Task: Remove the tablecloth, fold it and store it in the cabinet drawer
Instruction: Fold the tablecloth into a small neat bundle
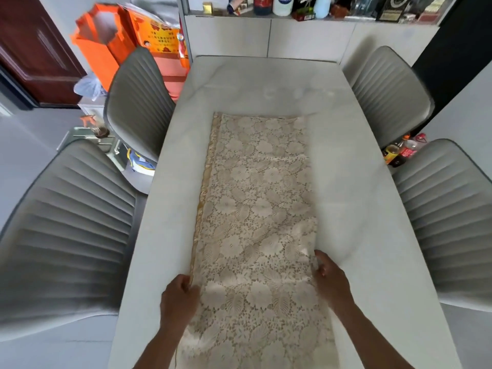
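Left hand (179, 296): forearm reaching forward, fingers curled closed, pinching | Right hand (330, 280): forearm reaching forward, fingers bent downward, thumb inward, gripping | both hands well apart, level

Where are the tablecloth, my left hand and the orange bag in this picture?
tablecloth (255, 209): head view, middle of the folded lace strip.
left hand (179, 299): head view, back of the hand, at the cloth's left edge.
orange bag (98, 49): head view, front face, upper left.

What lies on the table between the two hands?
Only the folded lace tablecloth: the left hand and right hand grip its opposite edges, seen in the head view.
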The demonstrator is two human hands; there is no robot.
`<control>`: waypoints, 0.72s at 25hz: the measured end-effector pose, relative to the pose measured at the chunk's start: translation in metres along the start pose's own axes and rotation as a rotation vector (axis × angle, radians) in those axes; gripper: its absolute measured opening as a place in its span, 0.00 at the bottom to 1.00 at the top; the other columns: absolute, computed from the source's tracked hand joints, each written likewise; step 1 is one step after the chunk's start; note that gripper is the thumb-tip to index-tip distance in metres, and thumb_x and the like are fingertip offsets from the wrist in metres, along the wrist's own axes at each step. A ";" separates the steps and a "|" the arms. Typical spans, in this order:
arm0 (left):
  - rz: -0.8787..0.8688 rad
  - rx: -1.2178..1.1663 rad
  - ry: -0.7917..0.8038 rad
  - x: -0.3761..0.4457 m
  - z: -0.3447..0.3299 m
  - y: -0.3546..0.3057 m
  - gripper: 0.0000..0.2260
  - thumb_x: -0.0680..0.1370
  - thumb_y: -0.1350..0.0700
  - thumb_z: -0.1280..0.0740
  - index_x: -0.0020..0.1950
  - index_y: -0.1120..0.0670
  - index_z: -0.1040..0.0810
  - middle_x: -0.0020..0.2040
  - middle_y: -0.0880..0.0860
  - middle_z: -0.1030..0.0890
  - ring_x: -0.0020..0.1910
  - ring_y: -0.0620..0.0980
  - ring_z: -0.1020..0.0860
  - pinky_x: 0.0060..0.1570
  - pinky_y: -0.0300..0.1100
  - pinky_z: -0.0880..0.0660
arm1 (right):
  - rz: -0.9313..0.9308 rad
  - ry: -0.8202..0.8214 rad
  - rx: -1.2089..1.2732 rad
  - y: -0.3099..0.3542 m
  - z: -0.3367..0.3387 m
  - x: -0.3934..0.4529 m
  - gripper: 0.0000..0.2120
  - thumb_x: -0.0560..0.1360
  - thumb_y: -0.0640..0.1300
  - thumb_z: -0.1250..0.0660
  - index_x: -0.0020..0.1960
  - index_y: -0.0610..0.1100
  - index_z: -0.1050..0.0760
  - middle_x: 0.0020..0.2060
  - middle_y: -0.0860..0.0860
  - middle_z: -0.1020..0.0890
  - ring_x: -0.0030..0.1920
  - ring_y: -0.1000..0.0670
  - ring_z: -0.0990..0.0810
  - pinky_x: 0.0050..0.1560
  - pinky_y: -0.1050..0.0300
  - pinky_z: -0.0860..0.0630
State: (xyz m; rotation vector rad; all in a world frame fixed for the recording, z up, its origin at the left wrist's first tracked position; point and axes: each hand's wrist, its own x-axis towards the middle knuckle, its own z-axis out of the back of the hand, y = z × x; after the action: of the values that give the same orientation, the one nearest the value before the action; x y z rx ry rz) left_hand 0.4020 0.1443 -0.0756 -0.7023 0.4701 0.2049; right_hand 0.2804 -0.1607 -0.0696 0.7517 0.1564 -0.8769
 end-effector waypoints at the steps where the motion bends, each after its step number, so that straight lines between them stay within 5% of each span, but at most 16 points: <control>1: 0.003 0.022 -0.035 0.003 0.007 0.004 0.06 0.73 0.56 0.31 0.45 0.50 0.27 0.40 0.48 0.23 0.41 0.53 0.24 0.41 0.45 0.29 | 0.023 -0.007 0.000 0.010 -0.008 0.003 0.20 0.79 0.39 0.39 0.70 0.50 0.30 0.57 0.45 0.18 0.56 0.42 0.20 0.56 0.51 0.24; 4: -0.103 0.045 -0.178 0.007 0.014 0.001 0.11 0.74 0.56 0.28 0.54 0.50 0.26 0.48 0.48 0.27 0.46 0.51 0.26 0.47 0.46 0.28 | -0.025 -0.046 0.032 0.022 -0.018 0.006 0.18 0.78 0.38 0.39 0.67 0.48 0.28 0.55 0.44 0.17 0.54 0.41 0.19 0.55 0.50 0.24; 7: -0.148 0.104 -0.249 0.007 0.014 -0.008 0.00 0.76 0.56 0.32 0.46 0.51 0.22 0.47 0.50 0.23 0.45 0.52 0.23 0.43 0.43 0.26 | -0.045 0.050 0.033 0.021 -0.016 -0.001 0.20 0.75 0.37 0.37 0.66 0.48 0.28 0.50 0.45 0.16 0.50 0.42 0.19 0.51 0.52 0.24; 8: -0.106 0.122 -0.248 0.008 0.016 -0.009 0.04 0.77 0.56 0.34 0.43 0.51 0.23 0.45 0.51 0.22 0.44 0.53 0.22 0.42 0.43 0.25 | -0.038 0.073 0.012 0.023 -0.015 -0.002 0.20 0.75 0.37 0.37 0.66 0.48 0.28 0.50 0.46 0.17 0.51 0.42 0.19 0.52 0.52 0.24; 12: -0.127 0.115 -0.144 -0.001 0.015 -0.042 0.05 0.79 0.58 0.37 0.44 0.54 0.28 0.38 0.53 0.22 0.39 0.57 0.23 0.41 0.45 0.28 | 0.179 0.011 0.003 0.049 -0.001 0.002 0.23 0.76 0.43 0.34 0.70 0.48 0.33 0.63 0.48 0.24 0.59 0.45 0.23 0.58 0.50 0.25; 16: -0.469 0.105 0.075 -0.049 -0.022 -0.152 0.05 0.80 0.57 0.39 0.45 0.50 0.31 0.38 0.48 0.24 0.36 0.48 0.26 0.35 0.39 0.31 | 0.199 0.378 0.568 0.090 0.047 -0.001 0.26 0.68 0.66 0.32 0.64 0.63 0.30 0.58 0.60 0.23 0.55 0.54 0.20 0.52 0.53 0.22; 18: -0.578 0.110 0.171 -0.079 -0.061 -0.218 0.04 0.81 0.56 0.40 0.52 0.50 0.26 0.46 0.49 0.20 0.43 0.48 0.22 0.42 0.39 0.25 | 0.142 0.403 0.653 0.090 0.086 0.018 0.26 0.67 0.67 0.31 0.62 0.61 0.28 0.55 0.58 0.20 0.53 0.53 0.18 0.49 0.52 0.20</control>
State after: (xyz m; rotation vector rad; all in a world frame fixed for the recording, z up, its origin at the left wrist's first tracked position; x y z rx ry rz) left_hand 0.3847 -0.0616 0.0461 -0.7225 0.4195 -0.4237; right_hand 0.3438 -0.1921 0.0343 1.5321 0.1708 -0.6276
